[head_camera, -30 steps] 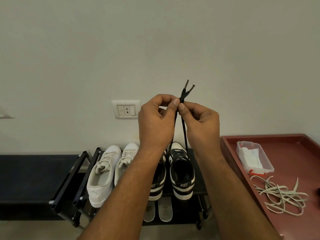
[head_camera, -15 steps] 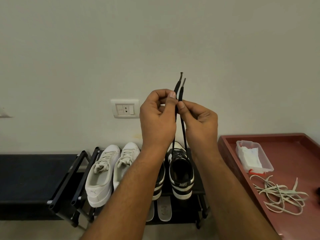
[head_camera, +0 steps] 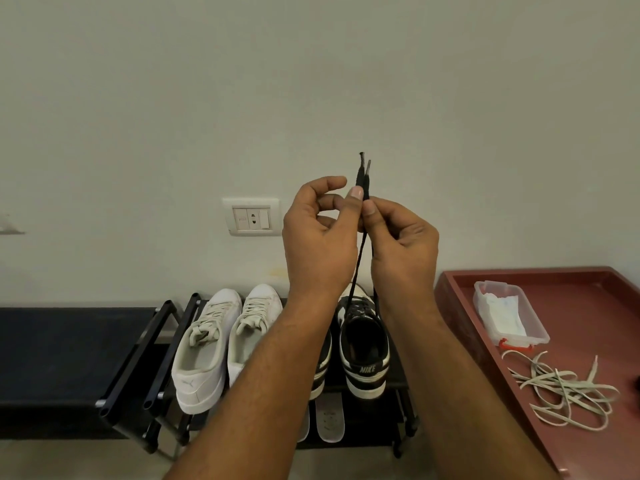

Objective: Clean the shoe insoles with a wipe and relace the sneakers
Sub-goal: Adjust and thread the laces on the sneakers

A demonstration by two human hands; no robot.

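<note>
Left hand (head_camera: 318,237): raised in front of the wall, thumb pressed to the black lace (head_camera: 362,174) against a finger behind it, index finger curled clear above.
Right hand (head_camera: 403,244): just beside the left, thumb and forefinger pinching the same lace slightly lower.
Black lace: both tips stand side by side above the fingertips. Two strands drop between the wrists to the black-and-white sneaker (head_camera: 363,348).
Insoles (head_camera: 330,419): on the lower shelf of the shoe rack (head_camera: 152,368), at its front edge, partly hidden by the left forearm.
Black-and-white sneaker: top shelf, near the rack's right end, heel at the front edge. Its mate (head_camera: 320,368) just to the left is mostly covered by the forearm.
White sneakers (head_camera: 204,344): laced, side by side toward the left end, heels overhanging the front edge.
Red tray (head_camera: 588,306): right of the rack, raised rim. Pale laces (head_camera: 561,389) lie tangled in the nearer part, and a clear box (head_camera: 509,313) of wipes sits near the far left corner.
Wall socket (head_camera: 251,216): on the wall, left of the hands.
</note>
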